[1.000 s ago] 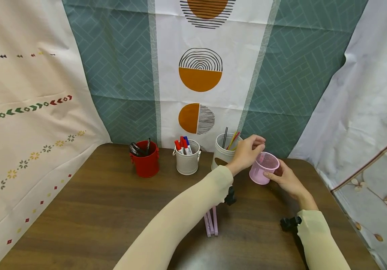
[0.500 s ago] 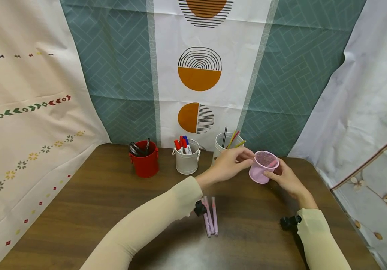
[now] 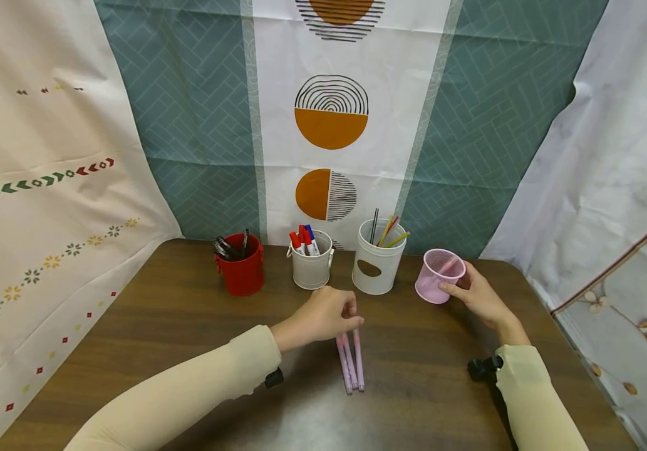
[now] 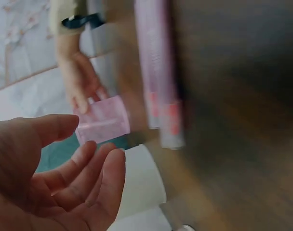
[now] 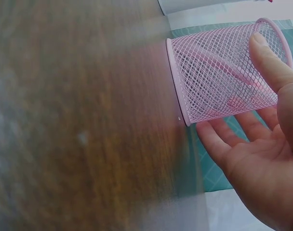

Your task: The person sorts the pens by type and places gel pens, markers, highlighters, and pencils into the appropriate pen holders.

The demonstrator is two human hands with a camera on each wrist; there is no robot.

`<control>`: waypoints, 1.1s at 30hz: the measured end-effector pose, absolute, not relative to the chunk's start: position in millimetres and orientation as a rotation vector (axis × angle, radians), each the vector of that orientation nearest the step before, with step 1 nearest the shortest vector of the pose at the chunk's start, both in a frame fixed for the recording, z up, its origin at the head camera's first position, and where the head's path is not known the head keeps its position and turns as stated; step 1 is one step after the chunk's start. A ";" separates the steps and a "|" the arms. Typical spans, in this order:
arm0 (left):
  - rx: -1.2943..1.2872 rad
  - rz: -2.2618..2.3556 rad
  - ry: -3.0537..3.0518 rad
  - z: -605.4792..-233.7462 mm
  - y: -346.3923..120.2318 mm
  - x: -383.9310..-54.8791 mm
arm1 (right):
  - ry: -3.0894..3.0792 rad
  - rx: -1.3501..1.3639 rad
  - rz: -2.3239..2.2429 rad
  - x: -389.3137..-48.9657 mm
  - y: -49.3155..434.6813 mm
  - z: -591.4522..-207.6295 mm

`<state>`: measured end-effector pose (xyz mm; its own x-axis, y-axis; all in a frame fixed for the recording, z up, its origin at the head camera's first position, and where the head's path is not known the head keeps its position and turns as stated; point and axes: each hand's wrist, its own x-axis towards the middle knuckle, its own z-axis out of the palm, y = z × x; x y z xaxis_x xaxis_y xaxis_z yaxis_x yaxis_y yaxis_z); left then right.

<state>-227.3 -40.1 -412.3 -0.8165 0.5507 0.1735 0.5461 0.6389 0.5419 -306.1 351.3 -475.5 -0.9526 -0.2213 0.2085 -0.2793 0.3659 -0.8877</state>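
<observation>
My right hand (image 3: 483, 300) holds a pink mesh pen cup (image 5: 228, 72) by its side, thumb near the rim and fingers on the other side. A pink pen leans inside the cup and shows through the mesh. My left hand (image 3: 320, 316) hovers over the table with nothing in it, thumb and loosely bent fingers apart in the left wrist view. Three pink pens (image 3: 349, 366) lie side by side on the wooden table, just below the left hand's fingertips in the head view.
Along the back stand a red bucket (image 3: 244, 275) of black pens, a small white bucket (image 3: 310, 272) of red and blue markers, and a taller white holder (image 3: 376, 272) with thin sticks. Hanging cloths (image 3: 205, 125) close off the table's (image 3: 188, 351) back and sides.
My left hand has moved from beside the pink cup leftward and toward me, to above the pens. The pen in the cup has shifted its lean. My right hand stays on the cup.
</observation>
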 end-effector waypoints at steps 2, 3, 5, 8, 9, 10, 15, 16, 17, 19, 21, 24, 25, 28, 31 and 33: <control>0.924 0.877 2.848 -415.6 -46.6 -219.4 | -2.552 0.477 1.665 -306.8 351.1 -474.5; 0.919 0.840 2.858 -416.9 -49.3 -215.5 | -2.552 0.473 1.664 -307.0 351.0 -474.2; 0.911 0.747 2.871 -418.8 -53.3 -207.8 | -2.556 0.473 1.653 -307.5 351.2 -474.1; 0.895 0.597 2.890 -422.7 -56.2 -199.8 | -2.556 0.472 1.654 -308.0 351.4 -474.4; 0.887 0.554 2.891 -424.7 -56.6 -198.3 | -2.554 0.476 1.653 -308.1 351.3 -474.6; 0.874 0.519 2.887 -427.7 -56.6 -197.8 | -2.554 0.485 1.653 -308.1 351.1 -474.8; 0.882 0.399 2.930 -473.7 -56.5 -214.8 | -2.547 0.497 1.685 -308.4 350.3 -475.8; 0.873 0.377 2.939 -474.9 -55.1 -214.7 | -2.544 0.498 1.691 -308.2 350.4 -475.9; 0.863 0.358 2.944 -476.6 -53.5 -215.3 | -2.543 0.494 1.695 -308.1 350.5 -476.0; 0.819 0.322 2.942 -477.5 -49.5 -215.9 | -2.548 0.488 1.687 -307.9 351.2 -476.3; 0.780 0.297 2.921 -468.7 -46.1 -212.1 | -2.550 0.482 1.679 -308.0 352.0 -476.6; 0.755 0.240 2.909 -476.5 -43.1 -217.1 | -2.560 0.469 1.670 -308.6 353.2 -477.3; 0.741 0.225 2.905 -474.7 -42.0 -217.1 | -2.559 0.467 1.672 -308.6 353.3 -477.3; 0.689 0.186 2.895 -459.9 -38.4 -211.6 | -2.555 0.464 1.674 -308.4 353.3 -477.5; 0.642 0.171 2.888 -436.1 -36.4 -202.1 | -2.553 0.472 1.670 -307.7 352.4 -477.3; 0.640 0.162 2.893 -429.5 -36.8 -199.3 | -2.552 0.478 1.675 -307.5 351.7 -476.7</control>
<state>-199.3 -36.8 -429.5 -0.8925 0.4268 -0.1460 0.4078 0.9018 0.1430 -307.5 351.7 -476.7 -0.9509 -0.2273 0.2103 -0.2833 0.3646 -0.8870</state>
